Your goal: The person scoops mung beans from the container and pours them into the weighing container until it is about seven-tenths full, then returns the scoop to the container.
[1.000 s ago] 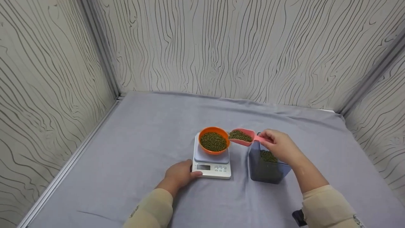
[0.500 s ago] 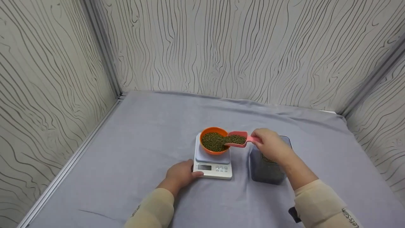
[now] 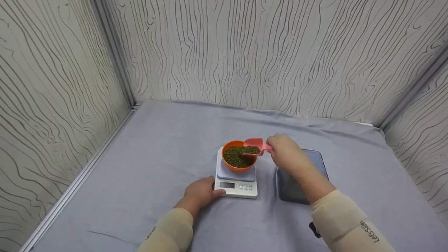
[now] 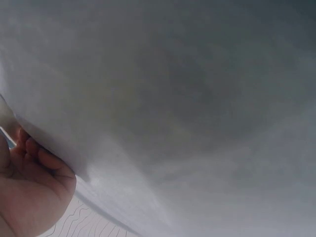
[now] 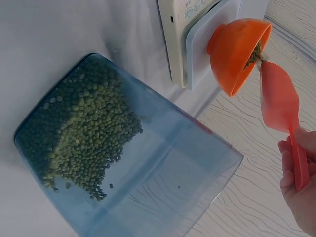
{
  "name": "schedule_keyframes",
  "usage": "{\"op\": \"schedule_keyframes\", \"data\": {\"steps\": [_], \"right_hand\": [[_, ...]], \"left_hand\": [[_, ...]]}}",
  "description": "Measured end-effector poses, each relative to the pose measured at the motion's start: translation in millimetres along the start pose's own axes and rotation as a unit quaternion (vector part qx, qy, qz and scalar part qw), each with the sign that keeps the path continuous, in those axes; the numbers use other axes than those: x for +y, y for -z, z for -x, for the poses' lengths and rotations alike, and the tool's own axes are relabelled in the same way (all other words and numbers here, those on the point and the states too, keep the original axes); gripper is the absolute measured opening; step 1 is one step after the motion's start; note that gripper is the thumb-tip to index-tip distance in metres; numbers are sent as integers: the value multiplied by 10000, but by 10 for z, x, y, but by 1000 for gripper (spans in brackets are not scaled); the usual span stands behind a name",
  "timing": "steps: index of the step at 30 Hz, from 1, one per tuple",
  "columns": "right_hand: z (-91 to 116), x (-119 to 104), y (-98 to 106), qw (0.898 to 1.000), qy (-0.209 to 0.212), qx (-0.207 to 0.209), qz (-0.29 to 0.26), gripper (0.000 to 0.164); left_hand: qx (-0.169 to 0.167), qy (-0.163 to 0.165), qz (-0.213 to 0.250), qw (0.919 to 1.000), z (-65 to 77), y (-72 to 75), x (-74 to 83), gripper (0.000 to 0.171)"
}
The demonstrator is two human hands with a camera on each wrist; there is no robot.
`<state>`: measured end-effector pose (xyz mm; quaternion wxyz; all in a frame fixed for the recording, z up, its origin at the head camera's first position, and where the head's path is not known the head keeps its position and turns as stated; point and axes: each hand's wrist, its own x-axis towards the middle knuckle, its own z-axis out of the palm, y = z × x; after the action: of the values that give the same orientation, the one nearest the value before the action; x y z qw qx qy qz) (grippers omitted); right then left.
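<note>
My right hand [image 3: 289,154] grips the handle of a pink scoop [image 3: 254,142], tilted at the right rim of an orange bowl [image 3: 239,169]. Green beans [image 3: 235,158], which look like mung beans, fill much of the bowl and slide off the scoop's lip. Under the bowl is a white digital kitchen scale [image 3: 239,193]; its display is too small to read. My left hand [image 3: 198,193] holds the scale's front left corner, thumb over the front edge. In the left wrist view, that hand's fingers [image 4: 49,159] are curled, with mostly blurred cloth beside them.
A clear bluish container [image 5: 168,173] stands right of the scale, partly beneath my right forearm, with more beans [image 5: 94,133] inside. Grey cloth [image 3: 168,147] covers the table. Wood-patterned walls [image 3: 224,52] enclose the back and sides.
My right hand has moved left with the scoop, from beside the bowl to over its rim, and tipped it; beans run into the bowl. My left hand has stayed at the scale.
</note>
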<state>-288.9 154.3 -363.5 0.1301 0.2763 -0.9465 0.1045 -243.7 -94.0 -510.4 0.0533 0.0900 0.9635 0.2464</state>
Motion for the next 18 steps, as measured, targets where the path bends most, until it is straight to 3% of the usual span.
{"op": "schedule_keyframes", "data": {"steps": [6,11,18], "right_hand": [[-22,-22,-37,9967,494,484,436,8],[-18,-44,-56,9834,1174,1020,934,14],[9,-96,-51,9679,1639,1192,1487,23]], "left_hand": [[-27,-10,27,10000,3,2,4,46],[-21,-23,-14,10000,-2,4,7,46],[30,23,-73,10000,-9,-18,-14,48]]}}
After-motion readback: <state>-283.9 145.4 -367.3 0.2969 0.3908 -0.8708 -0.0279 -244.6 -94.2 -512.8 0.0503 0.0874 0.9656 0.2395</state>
